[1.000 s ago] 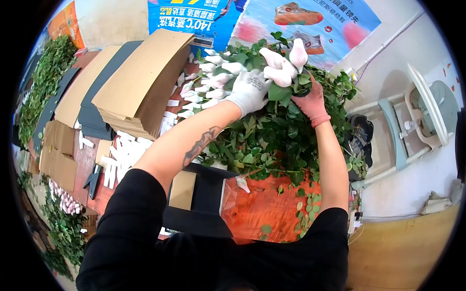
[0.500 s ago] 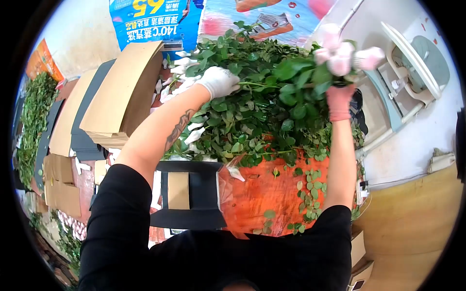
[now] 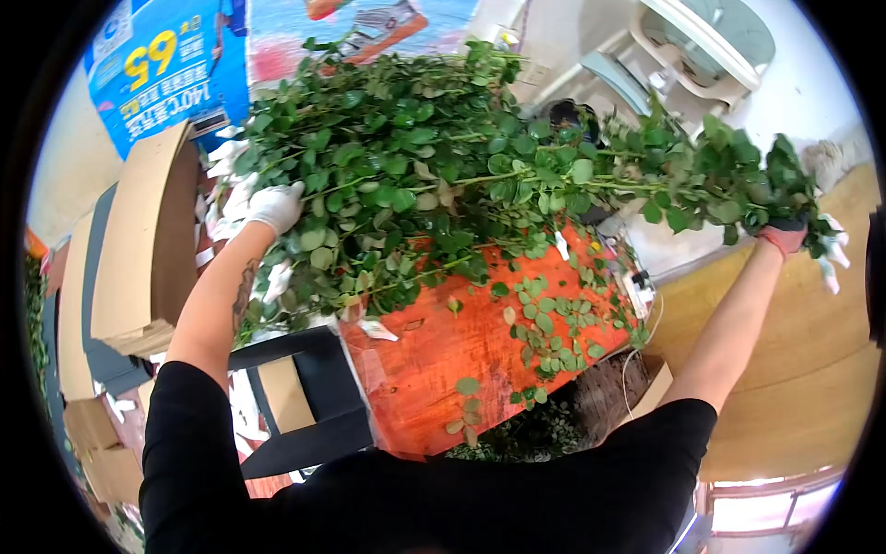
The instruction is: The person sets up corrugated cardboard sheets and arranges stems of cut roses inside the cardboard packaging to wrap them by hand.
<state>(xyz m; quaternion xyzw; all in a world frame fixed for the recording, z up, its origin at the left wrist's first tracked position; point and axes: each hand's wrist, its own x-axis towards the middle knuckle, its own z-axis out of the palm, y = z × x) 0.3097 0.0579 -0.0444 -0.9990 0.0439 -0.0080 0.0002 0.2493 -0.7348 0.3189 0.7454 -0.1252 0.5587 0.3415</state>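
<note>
Stems (image 3: pixel 720 189) reach past the right edge of the tabletop (image 3: pixel 438 374), the right hand (image 3: pixel 784 239) with fingers closed round them; this outstretched hold, seemingly the step, calls for steadiness. Over the tabletop, the left hand (image 3: pixel 277 208): grip unclear.

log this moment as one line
left hand: at left side of pile | right hand: holding leafy bunch past table | buds: beyond right hand

The leaves (image 3: pixel 392 166) have a waxy sheen, the bench (image 3: pixel 434 346) looks glossy and scuffed, the stacked sheets (image 3: pixel 138 231) are matt cardboard, and the white glove (image 3: pixel 277 208) looks like matt cloth.
</note>
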